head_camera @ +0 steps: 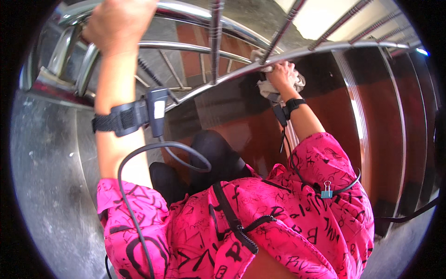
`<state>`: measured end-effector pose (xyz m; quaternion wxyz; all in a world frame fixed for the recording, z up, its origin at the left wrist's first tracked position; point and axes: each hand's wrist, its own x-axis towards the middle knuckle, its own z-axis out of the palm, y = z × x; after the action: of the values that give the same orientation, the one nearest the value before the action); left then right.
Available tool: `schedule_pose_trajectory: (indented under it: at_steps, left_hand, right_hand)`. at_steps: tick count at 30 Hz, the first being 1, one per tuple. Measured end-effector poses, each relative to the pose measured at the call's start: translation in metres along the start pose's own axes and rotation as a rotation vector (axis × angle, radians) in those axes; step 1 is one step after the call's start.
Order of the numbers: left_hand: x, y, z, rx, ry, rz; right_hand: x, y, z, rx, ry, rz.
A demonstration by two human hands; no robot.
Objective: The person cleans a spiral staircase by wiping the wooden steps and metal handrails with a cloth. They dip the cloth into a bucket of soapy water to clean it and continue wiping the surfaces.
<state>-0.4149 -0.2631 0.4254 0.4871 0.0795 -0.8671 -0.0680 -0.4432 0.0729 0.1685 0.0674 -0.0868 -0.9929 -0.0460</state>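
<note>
My left hand (120, 26) is closed on the thick chrome handrail (188, 9) of a stair railing. The top edge of the view cuts off part of that hand. Farther right and lower down, my right hand (281, 75) holds a whitish cloth (267, 89) against the thin lower metal rail (240, 72). Part of the cloth pokes out on the other side of this rail, beside the foot of a twisted metal baluster (284, 29). The palm and the cloth's middle are hidden.
Dark and reddish-brown stair steps (331, 101) with metal-strip nosings (355, 94) run off to the right. Several balusters (215, 42) stand along the railing. A looped black cable (139, 150) hangs by my left arm. My knees (216, 150) are bent below the rail.
</note>
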Motion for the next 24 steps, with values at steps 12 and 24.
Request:
schedule_pose_trajectory:
  at_steps: [12,24]
  left_hand:
    - [-0.003,-0.005,0.004,-0.13,-0.015,0.045]
    - [0.008,-0.011,0.003,-0.031,-0.165,0.039]
  right_hand:
    - [-0.082,0.027,0.027,0.2,0.121,-0.354]
    - [-0.236,-0.013,0.005,-0.073,-0.432,-0.435]
